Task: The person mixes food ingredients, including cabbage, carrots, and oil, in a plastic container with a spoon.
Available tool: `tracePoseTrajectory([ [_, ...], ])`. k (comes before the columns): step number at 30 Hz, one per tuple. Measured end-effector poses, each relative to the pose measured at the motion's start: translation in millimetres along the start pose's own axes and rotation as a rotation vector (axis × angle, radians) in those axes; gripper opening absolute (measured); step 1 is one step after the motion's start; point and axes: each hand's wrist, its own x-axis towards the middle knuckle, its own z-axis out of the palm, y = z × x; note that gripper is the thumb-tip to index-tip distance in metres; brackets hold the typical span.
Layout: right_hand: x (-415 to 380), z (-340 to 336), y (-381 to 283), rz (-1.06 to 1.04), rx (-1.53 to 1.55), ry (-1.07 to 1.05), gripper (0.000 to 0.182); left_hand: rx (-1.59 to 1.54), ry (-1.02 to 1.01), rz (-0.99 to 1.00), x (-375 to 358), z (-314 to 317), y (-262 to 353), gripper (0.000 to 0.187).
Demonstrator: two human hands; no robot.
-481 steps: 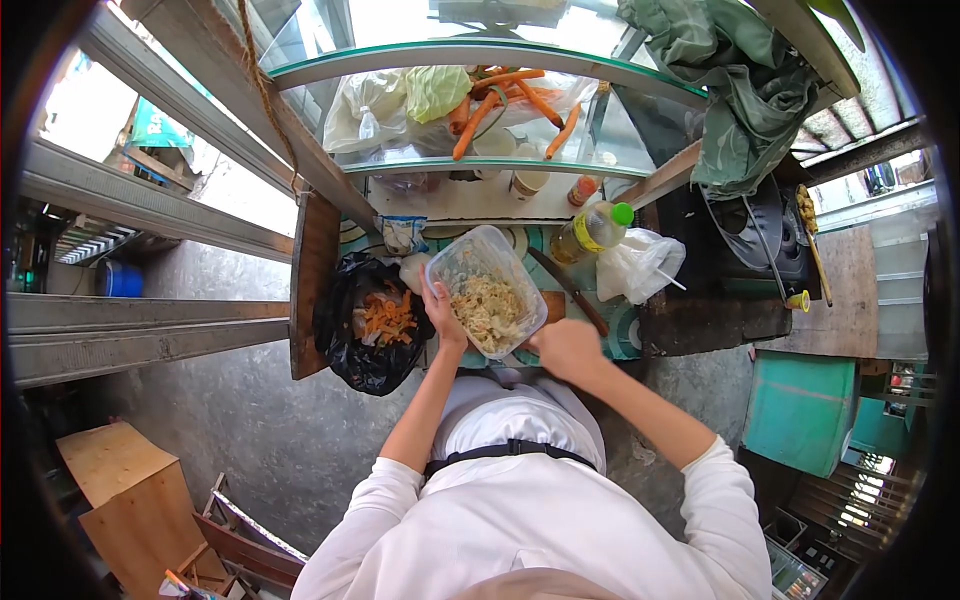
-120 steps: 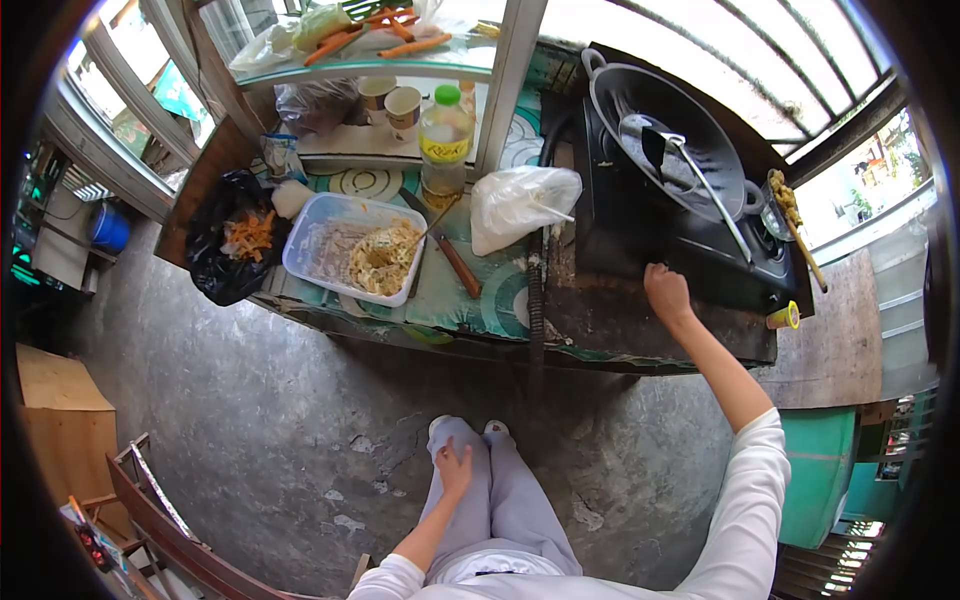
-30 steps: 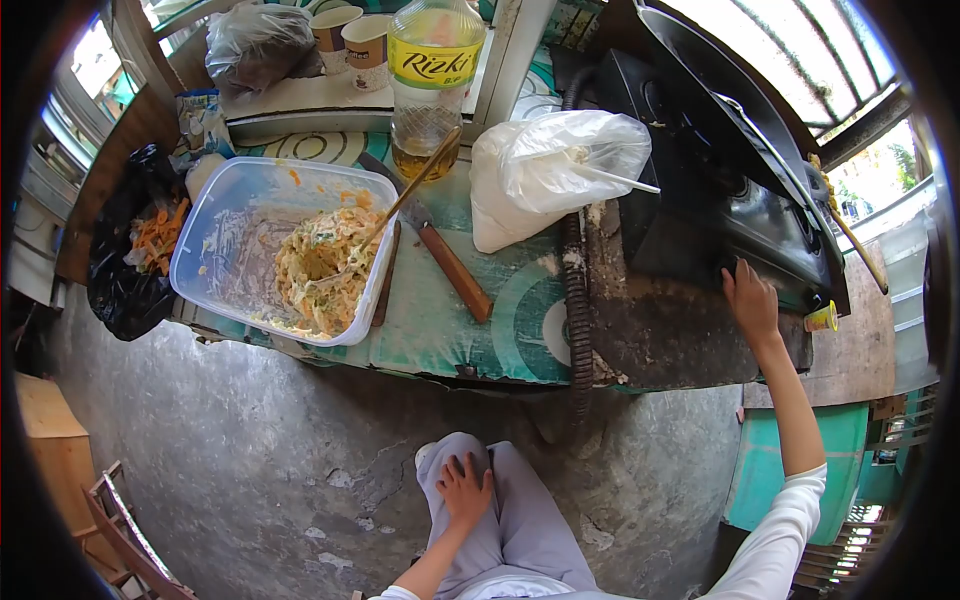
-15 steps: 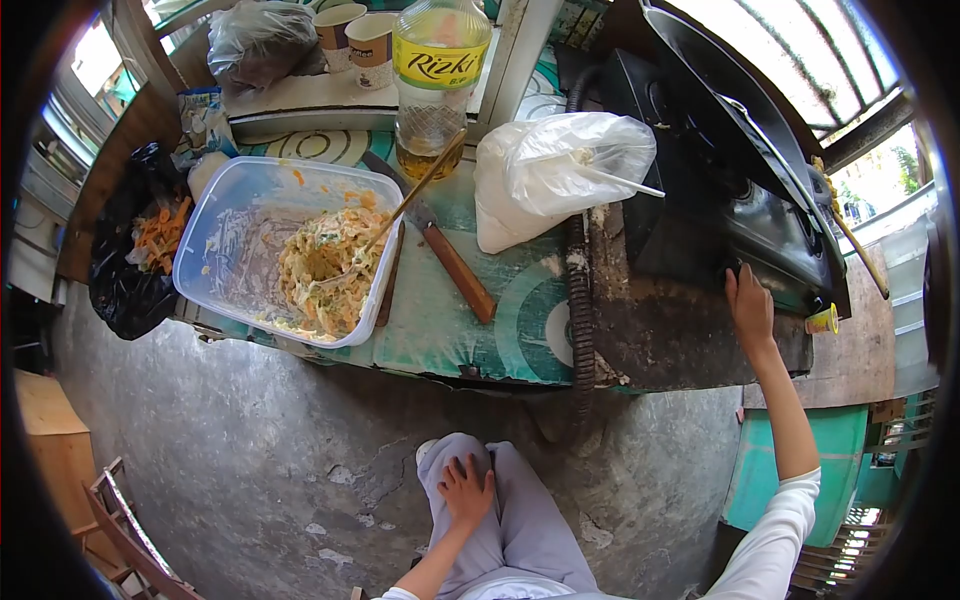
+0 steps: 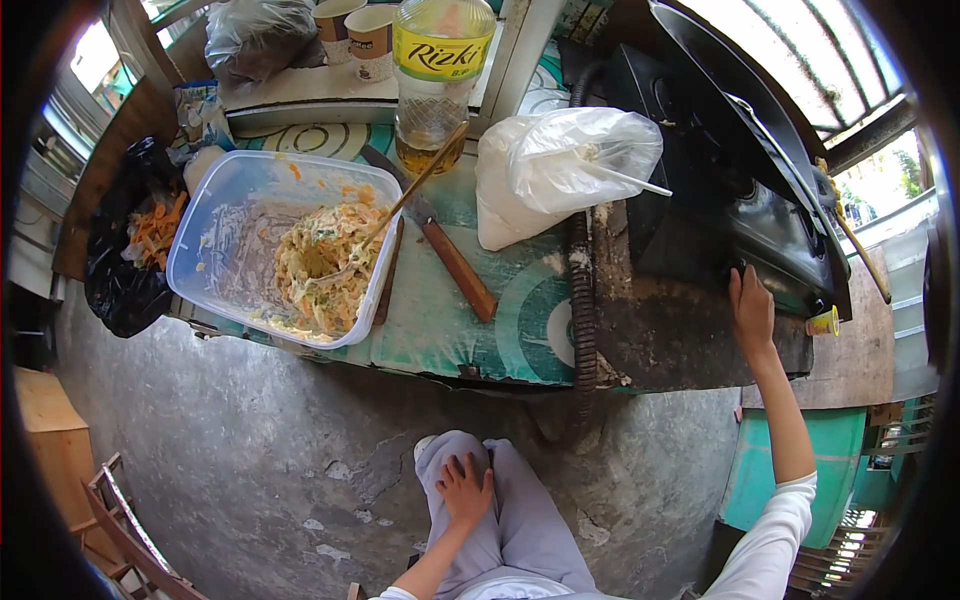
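Note:
My right hand reaches to the front of the black gas stove, its fingers pinched at the stove's knob, which they mostly cover. My left hand lies flat on my knee with the fingers spread, holding nothing. A large black wok sits tilted over the stove. To the left, a clear plastic tub contains a batter mixed with shredded vegetables, and a wooden-handled spoon stands in it. A knife with a wooden handle lies beside the tub.
An oil bottle stands behind the knife. A plastic bag of white powder is near the stove hose. A black bag with orange peelings sits far left. Paper cups stand on the sill. A small yellow cup is right of my hand.
The view has shifted very slightly. My right hand stays at the stove knob and my left hand stays on my knee; no object has visibly moved.

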Motion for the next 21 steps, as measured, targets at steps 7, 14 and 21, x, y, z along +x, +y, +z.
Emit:
tracePoseTrajectory([
  [7,2,-4,2,-0.073,-0.072,0.005,0.024,0.012,0.011,0.001,-2,0,1,0.060],
  [14,6,-7,9,-0.207,-0.167,-0.002,0.025,0.016,0.016,-0.003,-4,2,1,0.060],
  [21,6,-5,15,-0.260,-0.203,0.008,0.028,0.004,-0.001,-0.019,-8,-5,5,0.060],
])
